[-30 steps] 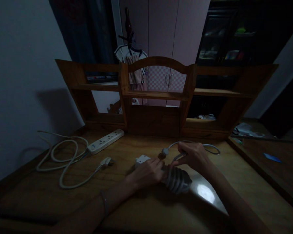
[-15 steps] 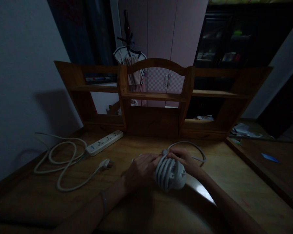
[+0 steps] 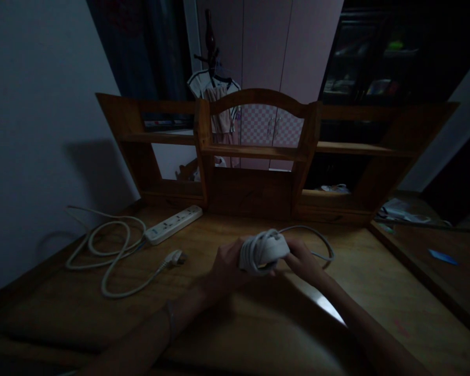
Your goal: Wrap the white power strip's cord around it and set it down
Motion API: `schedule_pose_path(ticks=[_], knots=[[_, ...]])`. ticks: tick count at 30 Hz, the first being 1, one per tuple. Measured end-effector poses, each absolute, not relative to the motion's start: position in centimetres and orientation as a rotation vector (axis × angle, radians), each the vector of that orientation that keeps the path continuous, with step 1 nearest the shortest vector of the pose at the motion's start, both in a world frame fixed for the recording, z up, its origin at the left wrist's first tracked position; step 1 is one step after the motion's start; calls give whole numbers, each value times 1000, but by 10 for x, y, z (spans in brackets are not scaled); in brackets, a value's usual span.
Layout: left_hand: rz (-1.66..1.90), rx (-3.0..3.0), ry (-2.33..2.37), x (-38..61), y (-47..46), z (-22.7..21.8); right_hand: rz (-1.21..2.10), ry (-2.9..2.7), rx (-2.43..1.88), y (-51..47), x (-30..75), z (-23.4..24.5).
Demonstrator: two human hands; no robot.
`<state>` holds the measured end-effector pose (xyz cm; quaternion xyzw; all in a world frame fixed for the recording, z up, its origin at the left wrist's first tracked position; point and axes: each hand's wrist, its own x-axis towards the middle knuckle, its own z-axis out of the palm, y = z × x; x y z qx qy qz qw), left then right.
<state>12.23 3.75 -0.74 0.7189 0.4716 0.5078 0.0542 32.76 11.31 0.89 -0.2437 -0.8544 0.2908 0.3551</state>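
Head, left hand [image 3: 224, 265], right hand [image 3: 303, 261], one cord [image 3: 261, 250]

It is dim here, and everything looks grainy and soft. The palest light sits on the cupboard doors [image 3: 266, 47] behind the shelf [image 3: 258, 151]. In front of the shelf, a patch of glare shines on the desk [image 3: 376, 292] just beside my right hand [image 3: 303, 261]. The coiled cord [image 3: 262, 250] catches some light too. Left of the shelf, its shadow lies dark on the wall [image 3: 35, 130]. To its right all is nearly black. The shelf's boards bow toward the picture's edges.
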Motion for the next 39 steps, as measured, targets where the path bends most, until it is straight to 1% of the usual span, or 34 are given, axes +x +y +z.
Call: schedule_pose_path(ticks=[3, 6, 9, 11, 15, 21, 25, 28, 34, 39], knots=[[1580, 1752, 1449, 122, 41, 0, 411, -2314, -697, 106, 324, 7], [1533, 1388, 1201, 121, 46, 10, 173, -2389, -718, 101, 320, 6], [1449, 1114, 956, 121, 50, 14, 10, -2407, -701, 101, 317, 4], [1355, 949, 885, 120, 53, 12, -82, -2408, -671, 104, 318, 2], [1163, 759, 752, 114, 60, 2, -157, -2418, -631, 110, 323, -3], [1097, 691, 682, 109, 65, -4, -199, -2409, -632, 108, 324, -4], [1096, 705, 861, 112, 63, -1, -221, -2405, -633, 110, 325, -4], [1149, 733, 962, 115, 61, 0, -259, -2398, -666, 114, 328, -5], [1289, 937, 980, 119, 59, 0, -373, -2365, -681, 116, 332, -4], [1340, 998, 994, 120, 58, -1, -368, -2364, -666, 115, 332, -2]])
